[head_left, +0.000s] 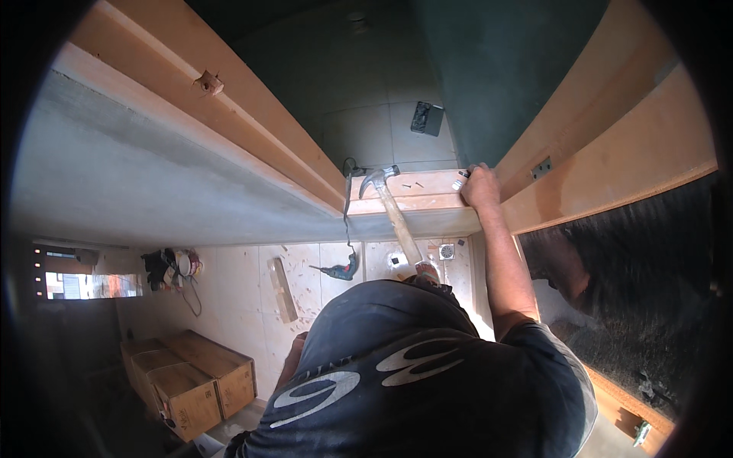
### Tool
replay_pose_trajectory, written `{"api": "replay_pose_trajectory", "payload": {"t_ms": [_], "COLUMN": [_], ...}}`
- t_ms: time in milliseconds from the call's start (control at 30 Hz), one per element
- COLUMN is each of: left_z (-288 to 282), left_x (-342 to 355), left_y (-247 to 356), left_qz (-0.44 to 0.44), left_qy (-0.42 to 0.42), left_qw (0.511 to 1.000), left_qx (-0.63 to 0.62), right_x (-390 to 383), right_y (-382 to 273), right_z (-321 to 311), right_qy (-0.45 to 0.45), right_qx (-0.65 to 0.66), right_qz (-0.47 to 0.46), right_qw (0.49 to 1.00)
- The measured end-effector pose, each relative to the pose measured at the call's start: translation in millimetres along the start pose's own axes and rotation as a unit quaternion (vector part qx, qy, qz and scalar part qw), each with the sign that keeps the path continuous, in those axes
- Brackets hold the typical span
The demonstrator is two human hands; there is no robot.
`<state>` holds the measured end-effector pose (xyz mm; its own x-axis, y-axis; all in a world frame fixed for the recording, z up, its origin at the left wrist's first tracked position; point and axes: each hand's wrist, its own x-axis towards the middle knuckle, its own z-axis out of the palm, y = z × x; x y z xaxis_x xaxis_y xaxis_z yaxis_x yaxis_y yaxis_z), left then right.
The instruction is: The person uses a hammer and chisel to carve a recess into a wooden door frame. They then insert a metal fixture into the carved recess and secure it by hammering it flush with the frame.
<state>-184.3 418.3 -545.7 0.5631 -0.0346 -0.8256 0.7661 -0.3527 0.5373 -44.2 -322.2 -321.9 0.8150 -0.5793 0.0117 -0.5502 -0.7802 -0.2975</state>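
Note:
At the right end of the wooden ledge [366, 204], my right hand [482, 188] is closed with its fingers curled down. A small whitish and dark object [460, 182] shows at its fingertips; its kind is unclear. Left of it, two small thin pieces [412, 185], like screws or nails, lie on the ledge. A claw hammer [398, 217] has its metal head over the ledge, and its worn wooden handle points back toward my body. Only a bit of my left hand or forearm [294, 356] appears beside my shirt; its fingers are hidden.
Wooden frame sides [229, 99] rise left and right, the right one with a metal hinge plate [542, 167]. On the tiled floor are a corded drill [340, 267], a wood offcut [282, 290] and shavings. A cardboard box [198, 382] stands lower left. Beyond the ledge lies a dark case [427, 119].

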Motion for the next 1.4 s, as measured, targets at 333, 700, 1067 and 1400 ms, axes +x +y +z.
{"api": "replay_pose_trajectory", "payload": {"t_ms": [333, 700, 1067, 1400], "left_z": [25.5, 117.3, 228.0, 98.5], "left_x": [-30.6, -109.3, -212.7, -253.8], "left_y": [26.9, 25.6, -160.8, -227.1], "left_qz": [0.060, -0.030, -0.265, -0.164], "left_qy": [0.079, 0.191, 0.170, 0.318], "left_qw": [0.955, 0.949, 0.940, 0.934], "left_qx": [0.280, 0.250, 0.130, 0.001], "right_x": [-9.8, -53.5, -168.8, -303.6], "right_y": [-32.7, -177.6, -256.5, -301.4], "right_z": [-27.6, -58.6, -8.7, 69.4], "right_qy": [0.171, 0.069, -0.210, -0.387], "right_qx": [0.084, 0.488, 0.441, 0.234], "right_qz": [-0.071, -0.284, -0.427, -0.537], "right_qw": [0.979, 0.822, 0.761, 0.712]}}
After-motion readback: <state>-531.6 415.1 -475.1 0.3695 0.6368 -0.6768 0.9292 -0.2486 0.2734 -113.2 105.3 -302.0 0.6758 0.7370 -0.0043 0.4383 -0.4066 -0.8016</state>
